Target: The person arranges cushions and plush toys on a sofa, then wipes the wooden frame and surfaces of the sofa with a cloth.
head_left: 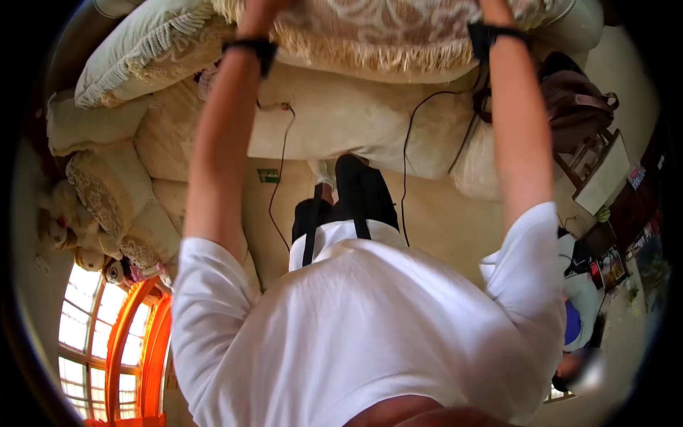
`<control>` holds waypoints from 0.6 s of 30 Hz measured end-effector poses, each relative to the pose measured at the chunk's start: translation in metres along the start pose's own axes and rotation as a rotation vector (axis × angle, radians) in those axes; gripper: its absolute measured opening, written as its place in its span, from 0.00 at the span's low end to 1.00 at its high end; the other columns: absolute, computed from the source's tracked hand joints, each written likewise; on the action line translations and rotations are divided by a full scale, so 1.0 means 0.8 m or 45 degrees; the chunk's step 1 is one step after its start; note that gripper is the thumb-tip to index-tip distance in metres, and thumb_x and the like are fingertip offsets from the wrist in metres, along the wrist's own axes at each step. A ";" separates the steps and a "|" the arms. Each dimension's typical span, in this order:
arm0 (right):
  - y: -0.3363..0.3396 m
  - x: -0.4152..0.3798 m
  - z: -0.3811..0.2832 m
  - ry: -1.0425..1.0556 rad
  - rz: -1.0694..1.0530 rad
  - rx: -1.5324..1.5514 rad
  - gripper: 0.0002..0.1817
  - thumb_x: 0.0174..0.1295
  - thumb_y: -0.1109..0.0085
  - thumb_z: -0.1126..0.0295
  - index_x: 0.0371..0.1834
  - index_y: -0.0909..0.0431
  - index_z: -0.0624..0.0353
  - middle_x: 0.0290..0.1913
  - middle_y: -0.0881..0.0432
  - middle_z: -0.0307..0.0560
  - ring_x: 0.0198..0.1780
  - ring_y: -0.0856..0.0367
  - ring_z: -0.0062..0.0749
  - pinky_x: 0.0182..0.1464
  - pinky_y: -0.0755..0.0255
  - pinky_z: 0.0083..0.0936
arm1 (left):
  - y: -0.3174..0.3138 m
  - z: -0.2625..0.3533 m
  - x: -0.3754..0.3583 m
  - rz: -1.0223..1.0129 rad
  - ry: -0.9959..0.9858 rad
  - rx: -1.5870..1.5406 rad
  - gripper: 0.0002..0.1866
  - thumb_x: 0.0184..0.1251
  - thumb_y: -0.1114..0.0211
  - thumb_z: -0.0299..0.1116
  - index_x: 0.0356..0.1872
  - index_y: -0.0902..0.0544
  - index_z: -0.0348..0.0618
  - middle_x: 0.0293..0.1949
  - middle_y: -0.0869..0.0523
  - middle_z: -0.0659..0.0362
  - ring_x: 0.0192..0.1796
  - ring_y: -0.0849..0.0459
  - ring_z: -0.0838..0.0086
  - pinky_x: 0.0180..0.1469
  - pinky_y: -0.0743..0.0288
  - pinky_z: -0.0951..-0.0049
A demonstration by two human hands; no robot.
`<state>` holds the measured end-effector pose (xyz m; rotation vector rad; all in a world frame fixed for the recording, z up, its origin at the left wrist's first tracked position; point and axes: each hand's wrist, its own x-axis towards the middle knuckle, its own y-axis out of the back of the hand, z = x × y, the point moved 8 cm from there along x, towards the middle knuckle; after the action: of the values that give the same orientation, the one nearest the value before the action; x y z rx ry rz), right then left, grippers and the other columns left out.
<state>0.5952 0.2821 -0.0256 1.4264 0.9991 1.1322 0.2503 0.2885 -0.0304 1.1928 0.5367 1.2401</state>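
Both my arms stretch forward to the sofa backrest, where a lace-patterned cover (pixel 398 25) with a tan fringe hangs down. My left hand (pixel 266 6) is at the cover's left part, cut off by the top edge so its fingers are hidden. At the right end of the same cover, only the base of my right hand (pixel 496 8) shows, its fingers out of frame. A black band circles each wrist. Below the fringe lies the cream sofa seat (pixel 356 114), with dark cables running down over it.
A fringed cushion (pixel 153 53) leans at the left, with more cushions and plush toys (pixel 85 238) beyond it. A brown bag (pixel 578 107) rests on the right. Another person (pixel 580 320) is at the lower right. Orange curtains (pixel 153 349) hang by the window.
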 end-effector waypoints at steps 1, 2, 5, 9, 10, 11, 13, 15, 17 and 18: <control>0.019 -0.020 0.002 0.125 0.211 0.170 0.50 0.63 0.52 0.35 0.78 0.53 0.58 0.77 0.50 0.63 0.78 0.57 0.59 0.75 0.64 0.59 | 0.046 0.023 -0.025 0.254 -0.096 -0.013 0.43 0.66 0.43 0.59 0.70 0.39 0.33 0.70 0.35 0.40 0.73 0.41 0.43 0.72 0.45 0.51; 0.051 -0.048 0.000 0.151 0.450 0.298 0.48 0.63 0.48 0.36 0.79 0.53 0.50 0.76 0.48 0.61 0.76 0.53 0.61 0.74 0.56 0.57 | 0.053 0.019 -0.074 0.376 -0.024 0.002 0.35 0.66 0.40 0.53 0.62 0.38 0.35 0.60 0.36 0.44 0.64 0.40 0.49 0.65 0.43 0.54; 0.065 -0.175 0.057 -0.010 0.681 0.509 0.46 0.63 0.43 0.40 0.71 0.44 0.66 0.69 0.42 0.67 0.71 0.45 0.62 0.70 0.52 0.55 | 0.040 -0.002 -0.225 0.398 0.446 -0.264 0.19 0.63 0.35 0.33 0.42 0.37 0.38 0.39 0.39 0.54 0.45 0.37 0.63 0.49 0.40 0.60; -0.068 -0.367 0.100 -1.408 0.215 1.568 0.49 0.65 0.50 0.36 0.79 0.56 0.54 0.80 0.58 0.52 0.78 0.58 0.54 0.74 0.58 0.56 | -0.062 -0.003 -0.319 -0.236 1.063 -0.489 0.21 0.68 0.40 0.38 0.50 0.37 0.36 0.48 0.36 0.48 0.46 0.33 0.62 0.48 0.33 0.58; -0.118 -0.400 0.077 -1.617 -0.024 2.048 0.49 0.65 0.54 0.34 0.80 0.59 0.49 0.81 0.61 0.48 0.79 0.61 0.52 0.75 0.62 0.59 | -0.100 -0.011 -0.336 -0.166 1.617 -1.130 0.18 0.70 0.42 0.38 0.51 0.35 0.37 0.51 0.33 0.49 0.47 0.30 0.62 0.47 0.31 0.58; -0.151 -0.419 0.044 -1.798 -0.305 2.518 0.48 0.66 0.57 0.32 0.81 0.62 0.45 0.82 0.64 0.44 0.80 0.65 0.50 0.75 0.67 0.62 | -0.146 0.004 -0.348 -0.082 2.143 -1.799 0.17 0.73 0.45 0.38 0.53 0.33 0.38 0.53 0.30 0.49 0.47 0.27 0.62 0.45 0.28 0.59; -0.149 -0.375 0.000 -1.517 -0.486 2.420 0.47 0.67 0.63 0.30 0.81 0.63 0.43 0.82 0.63 0.45 0.81 0.65 0.49 0.74 0.71 0.66 | -0.214 -0.022 -0.309 -0.124 1.968 -2.205 0.14 0.76 0.50 0.37 0.54 0.28 0.39 0.52 0.23 0.54 0.47 0.23 0.62 0.44 0.26 0.59; -0.148 -0.310 -0.020 -1.403 -0.567 2.427 0.47 0.67 0.63 0.30 0.81 0.63 0.43 0.82 0.63 0.45 0.81 0.64 0.49 0.75 0.70 0.64 | -0.222 -0.043 -0.245 0.092 1.974 -2.137 0.12 0.77 0.50 0.37 0.48 0.25 0.40 0.43 0.21 0.58 0.42 0.23 0.65 0.45 0.25 0.59; -0.163 -0.282 -0.024 -1.382 -0.595 2.462 0.46 0.68 0.62 0.32 0.81 0.64 0.43 0.82 0.62 0.45 0.80 0.63 0.49 0.75 0.67 0.62 | -0.246 -0.059 -0.228 0.027 1.934 -2.057 0.12 0.77 0.50 0.38 0.49 0.26 0.40 0.44 0.21 0.58 0.42 0.23 0.65 0.46 0.25 0.59; -0.177 -0.296 -0.022 -1.424 -0.607 2.447 0.46 0.68 0.62 0.32 0.81 0.64 0.43 0.82 0.62 0.45 0.80 0.63 0.49 0.75 0.67 0.62 | -0.255 -0.061 -0.238 -0.047 1.909 -1.982 0.12 0.77 0.50 0.38 0.50 0.27 0.41 0.44 0.22 0.58 0.42 0.23 0.65 0.46 0.25 0.59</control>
<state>0.5251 0.0772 -0.1972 2.3640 1.2930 -1.4792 0.2375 0.1588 -0.2813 -1.1771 0.3763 1.7279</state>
